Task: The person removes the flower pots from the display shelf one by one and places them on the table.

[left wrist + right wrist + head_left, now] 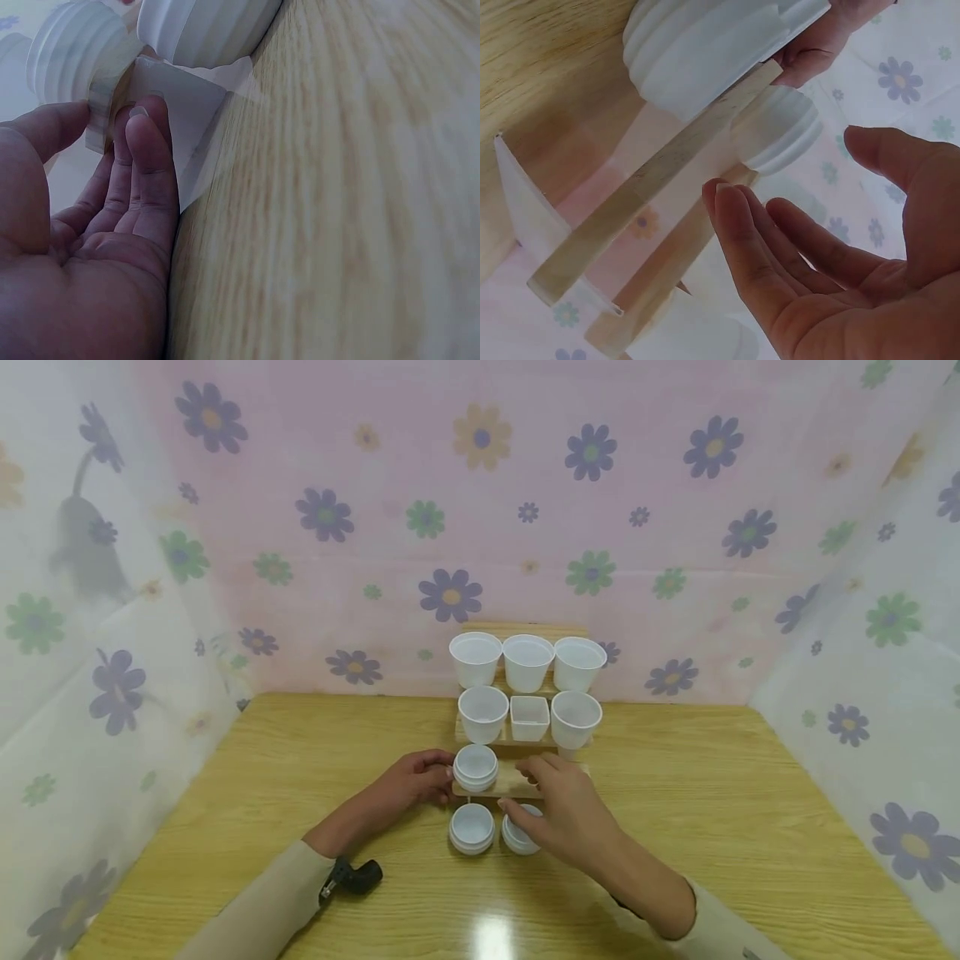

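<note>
A tiered wooden stand [513, 783] holds white plastic pots in rows. My left hand [420, 779] is at the left end of its lowest slat, beside a ribbed white pot [476, 768]. In the left wrist view the thumb and fingers pinch that slat end [99, 112]. My right hand [566, 810] is over the right part of the same slat with its fingers spread and bent loosely, holding nothing. It partly hides a white pot [517, 839] on the table. Another ribbed pot [472, 829] stands to the left of that one.
Higher on the stand are a square white pot [529, 720] between two round ones, and a top row with a tall white cup [476, 662] at its left. The wood-grain table [315, 735] meets a flowered cloth backdrop [360, 568] behind and at both sides.
</note>
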Action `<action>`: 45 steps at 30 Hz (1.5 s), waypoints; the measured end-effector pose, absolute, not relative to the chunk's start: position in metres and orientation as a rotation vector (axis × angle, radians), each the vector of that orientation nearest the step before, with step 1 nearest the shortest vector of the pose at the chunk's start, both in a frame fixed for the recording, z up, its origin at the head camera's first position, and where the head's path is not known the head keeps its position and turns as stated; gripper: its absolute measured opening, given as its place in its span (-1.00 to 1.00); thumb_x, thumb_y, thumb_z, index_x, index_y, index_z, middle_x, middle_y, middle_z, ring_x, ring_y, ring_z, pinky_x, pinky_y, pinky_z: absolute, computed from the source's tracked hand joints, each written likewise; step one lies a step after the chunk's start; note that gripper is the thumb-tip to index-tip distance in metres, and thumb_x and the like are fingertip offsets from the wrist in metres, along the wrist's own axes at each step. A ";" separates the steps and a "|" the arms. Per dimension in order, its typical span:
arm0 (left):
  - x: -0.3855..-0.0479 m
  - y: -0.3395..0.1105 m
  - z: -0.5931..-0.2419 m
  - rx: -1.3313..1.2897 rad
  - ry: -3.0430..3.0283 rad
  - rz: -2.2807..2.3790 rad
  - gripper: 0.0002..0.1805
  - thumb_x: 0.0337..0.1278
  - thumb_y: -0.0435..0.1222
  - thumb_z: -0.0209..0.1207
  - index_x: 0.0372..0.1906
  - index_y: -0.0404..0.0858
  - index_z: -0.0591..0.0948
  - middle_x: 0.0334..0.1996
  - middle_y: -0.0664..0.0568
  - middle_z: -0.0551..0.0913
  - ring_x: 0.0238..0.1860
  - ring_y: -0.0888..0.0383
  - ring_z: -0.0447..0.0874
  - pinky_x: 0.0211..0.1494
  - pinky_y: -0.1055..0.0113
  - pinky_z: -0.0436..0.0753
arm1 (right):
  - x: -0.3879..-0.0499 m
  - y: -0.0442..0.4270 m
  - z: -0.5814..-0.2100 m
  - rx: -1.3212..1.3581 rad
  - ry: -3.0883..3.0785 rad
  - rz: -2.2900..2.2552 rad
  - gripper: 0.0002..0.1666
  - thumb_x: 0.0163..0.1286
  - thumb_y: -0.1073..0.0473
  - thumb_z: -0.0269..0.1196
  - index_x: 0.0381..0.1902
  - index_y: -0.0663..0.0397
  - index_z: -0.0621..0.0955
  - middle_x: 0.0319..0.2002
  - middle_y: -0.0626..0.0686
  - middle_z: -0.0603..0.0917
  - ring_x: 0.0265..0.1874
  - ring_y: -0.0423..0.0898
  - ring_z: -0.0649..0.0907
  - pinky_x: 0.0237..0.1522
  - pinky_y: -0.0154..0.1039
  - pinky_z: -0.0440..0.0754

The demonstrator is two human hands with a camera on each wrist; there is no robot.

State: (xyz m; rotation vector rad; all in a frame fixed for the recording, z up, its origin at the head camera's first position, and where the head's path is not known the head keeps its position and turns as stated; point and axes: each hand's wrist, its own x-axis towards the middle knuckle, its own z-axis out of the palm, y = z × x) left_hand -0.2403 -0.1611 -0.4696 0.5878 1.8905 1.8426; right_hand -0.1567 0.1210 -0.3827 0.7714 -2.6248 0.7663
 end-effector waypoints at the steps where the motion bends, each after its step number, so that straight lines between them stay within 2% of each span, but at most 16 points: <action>1: -0.240 -0.161 -0.469 0.588 1.883 1.844 -0.53 0.67 -0.24 0.06 0.42 -0.47 0.44 -0.01 -0.10 0.69 -0.04 0.05 0.70 0.03 0.24 0.75 | -0.157 0.121 -0.383 0.766 -2.622 0.773 -0.54 0.26 0.10 0.59 -0.01 0.21 0.69 -0.15 0.12 0.76 -0.17 0.06 0.74 -0.17 -0.10 0.75; 7: -0.240 -0.161 -0.470 0.590 1.865 1.846 -0.52 0.67 -0.23 0.06 0.42 -0.48 0.43 -0.02 -0.08 0.68 -0.06 0.09 0.70 0.01 0.26 0.75 | -0.164 0.118 -0.386 0.789 -2.593 0.827 -0.49 0.24 0.12 0.61 0.02 0.28 0.68 -0.12 0.13 0.77 -0.19 0.05 0.76 -0.16 -0.15 0.77; 15: -0.240 -0.162 -0.469 0.597 1.887 1.842 -0.54 0.67 -0.24 0.05 0.40 -0.46 0.45 -0.01 -0.08 0.68 -0.05 0.08 0.69 0.02 0.25 0.74 | -0.171 0.108 -0.387 0.790 -2.602 0.922 -0.48 0.23 0.11 0.62 0.02 0.27 0.67 -0.09 0.16 0.79 -0.17 0.05 0.78 -0.15 -0.16 0.79; 19: -0.239 -0.162 -0.468 0.591 1.884 1.836 -0.54 0.68 -0.24 0.05 0.42 -0.45 0.45 0.01 -0.09 0.68 -0.04 0.06 0.69 0.02 0.25 0.74 | -0.171 0.103 -0.386 0.754 -2.640 0.958 -0.43 0.26 0.05 0.61 0.10 0.22 0.68 -0.02 0.15 0.78 -0.14 0.04 0.79 -0.12 -0.13 0.79; 25: -0.238 -0.162 -0.466 0.587 1.888 1.835 -0.51 0.67 -0.20 0.07 0.43 -0.45 0.44 0.01 -0.10 0.68 -0.03 0.04 0.69 0.02 0.26 0.73 | -0.175 0.096 -0.384 0.740 -2.657 1.013 -0.35 0.27 0.01 0.61 0.24 0.10 0.66 0.02 0.04 0.76 -0.07 0.02 0.76 -0.07 -0.11 0.78; 33: -0.238 -0.161 -0.466 0.581 1.878 1.843 -0.52 0.67 -0.22 0.07 0.42 -0.45 0.45 0.01 -0.09 0.68 -0.03 0.06 0.68 0.03 0.26 0.73 | -0.177 0.085 -0.380 0.690 -2.703 1.014 -0.42 0.24 0.04 0.62 0.14 0.12 0.68 -0.03 -0.02 0.77 -0.03 -0.02 0.74 -0.05 -0.15 0.75; 45: -0.241 -0.163 -0.469 0.575 1.881 1.842 -0.55 0.68 -0.24 0.06 0.42 -0.43 0.45 0.02 -0.11 0.67 -0.02 0.04 0.68 0.03 0.25 0.74 | -0.183 0.078 -0.381 0.644 -2.722 0.915 -0.46 0.24 -0.02 0.62 0.04 0.14 0.71 -0.11 -0.02 0.79 -0.13 -0.05 0.72 -0.14 -0.13 0.66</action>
